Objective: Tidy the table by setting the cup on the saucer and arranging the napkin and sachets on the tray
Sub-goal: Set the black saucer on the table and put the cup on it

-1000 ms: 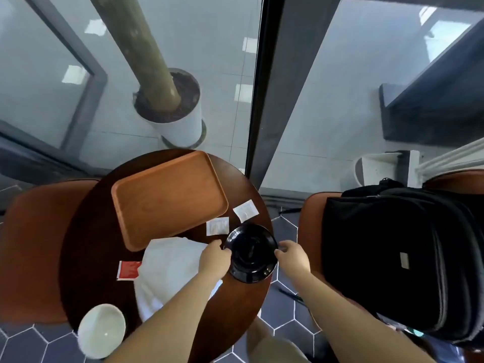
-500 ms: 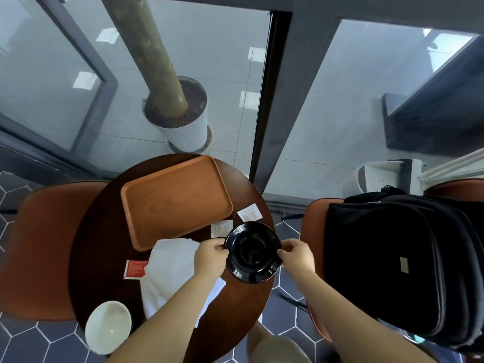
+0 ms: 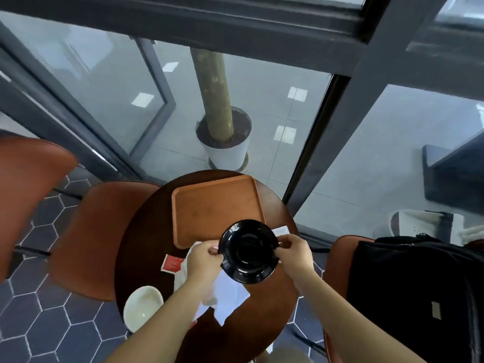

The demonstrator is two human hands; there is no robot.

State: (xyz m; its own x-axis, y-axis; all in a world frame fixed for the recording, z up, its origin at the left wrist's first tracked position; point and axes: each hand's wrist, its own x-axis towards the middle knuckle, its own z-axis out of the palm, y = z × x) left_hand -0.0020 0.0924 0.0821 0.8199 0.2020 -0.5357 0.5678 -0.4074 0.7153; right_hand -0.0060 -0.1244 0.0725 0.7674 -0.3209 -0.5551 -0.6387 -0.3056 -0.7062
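A: Saucer [image 3: 248, 251], black and glossy, held by both of us at its rim above the near right corner of the tray [image 3: 217, 208]; our left hand [image 3: 203, 260] pinches the left edge, our right hand [image 3: 294, 254] the right edge, fingers clenched on the rim on both sides.

B: And the step in hand?

A: We judge it to be setting the saucer down on the tray; we should keep it level, lower both sides together, and let go only once it sits flat inside the raised edge.

B: What lies around it?

A: The cup [image 3: 142, 306], white, stands near the table [image 3: 146, 231] edge on our left, well apart from the saucer; the napkin [image 3: 227, 294] lies crumpled under our left wrist; a red sachet [image 3: 172, 263] sits just beside it; a white sachet [image 3: 281, 230] peeps out behind the saucer.

B: Any obstruction?

A: The tray is bare; only the napkin beneath our forearm may drag.
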